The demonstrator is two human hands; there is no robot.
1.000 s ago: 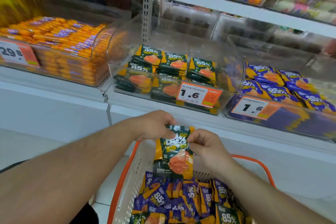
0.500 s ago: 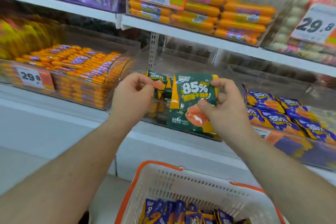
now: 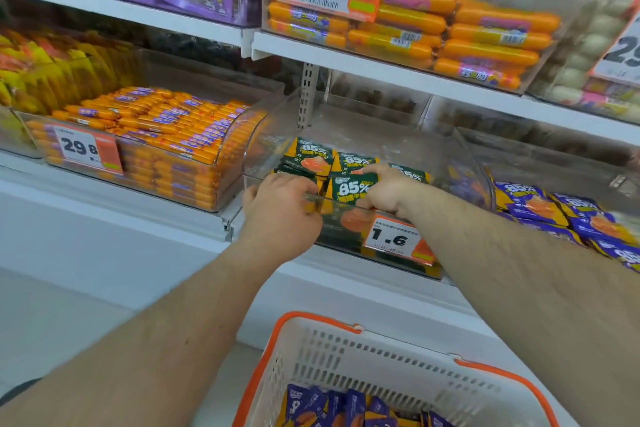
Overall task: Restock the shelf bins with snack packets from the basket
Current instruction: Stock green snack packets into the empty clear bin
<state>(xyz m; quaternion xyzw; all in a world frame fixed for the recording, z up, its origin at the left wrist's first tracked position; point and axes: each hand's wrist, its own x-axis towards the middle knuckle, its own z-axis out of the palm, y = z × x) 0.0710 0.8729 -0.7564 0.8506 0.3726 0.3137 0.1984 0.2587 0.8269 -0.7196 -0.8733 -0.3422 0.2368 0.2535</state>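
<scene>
Green 85% packet (image 3: 349,188) is at the front lip of the clear middle bin (image 3: 460,163), half over the wall, upright-ish and facing the camera. Right hand (image 3: 386,191) pinches it at its right edge, fingers curled on the film. Left hand (image 3: 280,215) sits at the bin's front-left corner, fingers curled over the rim onto the packets there; can't tell if it grips a packet or just steadies the bin.

More green packets (image 3: 313,159) are already stacked in the bin's front half; the back half is bare.

Risks:
- Packet is straddling the front wall. If it's let go here, it likely tips outward and drops toward the floor or the basket (image 3: 398,350).
- Slick film, loose stack: pushing the new one in could shove the front row over.
- Right forearm crosses the 1.6 price tag (image 3: 394,239); dragging back low could knock it off.

Room: bin top is open, with decent headroom under the upper shelf (image 3: 381,69). The curved side wall on the right limits sideways swing; the purple packets bin (image 3: 554,211) sits just beside it. The sausage bin (image 3: 156,135) touches on the left. The cleanest path is up and over the front edge, then deeper.

The basket below holds purple packets (image 3: 346,406), so there's plenty left to stock.
</scene>
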